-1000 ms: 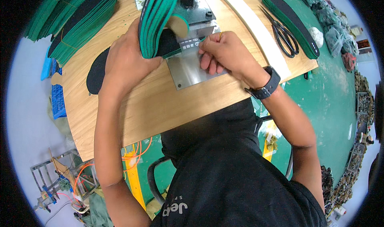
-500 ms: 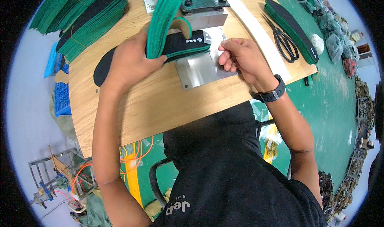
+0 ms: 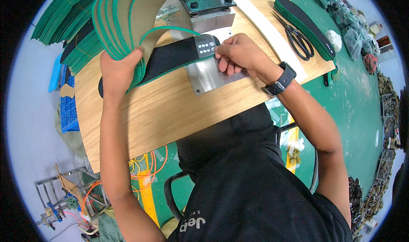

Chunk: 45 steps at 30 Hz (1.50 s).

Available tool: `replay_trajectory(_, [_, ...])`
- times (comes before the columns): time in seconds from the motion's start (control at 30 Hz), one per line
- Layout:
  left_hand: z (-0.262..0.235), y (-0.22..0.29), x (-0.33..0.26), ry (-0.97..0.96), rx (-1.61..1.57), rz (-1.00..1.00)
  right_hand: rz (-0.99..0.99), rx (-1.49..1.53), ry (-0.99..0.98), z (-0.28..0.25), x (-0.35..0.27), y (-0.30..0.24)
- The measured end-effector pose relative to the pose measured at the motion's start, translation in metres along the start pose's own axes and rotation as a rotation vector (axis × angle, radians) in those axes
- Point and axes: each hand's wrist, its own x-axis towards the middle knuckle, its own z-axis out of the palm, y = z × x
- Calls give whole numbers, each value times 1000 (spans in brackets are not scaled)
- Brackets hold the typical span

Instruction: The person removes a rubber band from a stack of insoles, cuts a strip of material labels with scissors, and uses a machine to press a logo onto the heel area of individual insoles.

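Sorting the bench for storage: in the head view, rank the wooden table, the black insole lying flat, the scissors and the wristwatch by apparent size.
1. wooden table
2. black insole
3. scissors
4. wristwatch
Fisheye bending leaves this order unchanged.

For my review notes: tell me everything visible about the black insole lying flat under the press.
The black insole is long and flat, with a black top that looks like fabric and a thin green edge. It lies on the wooden table, one end on the metal plate below the press. That end bears a small white printed mark. The right hand pinches that end; the left hand, gripping a fanned stack of insoles, covers its other part.
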Motion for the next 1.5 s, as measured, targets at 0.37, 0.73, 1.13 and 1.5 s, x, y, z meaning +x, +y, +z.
replay_trajectory(0.37, [1, -4, -2, 7, 69, 52, -39, -56, 51, 3, -4, 2])
replay_trajectory(0.73, [5, -4, -6, 48, 50, 41, -27, -93, 109, 4, -7, 1])
replay_trajectory(1.13, [13, 8, -9, -190, 233, -17, -687, -414, 391, 5, -34, 26])
replay_trajectory(1.5, [22, 14, -10, -365, 632, 173, -884, -963, 277, 8, -7, 12])
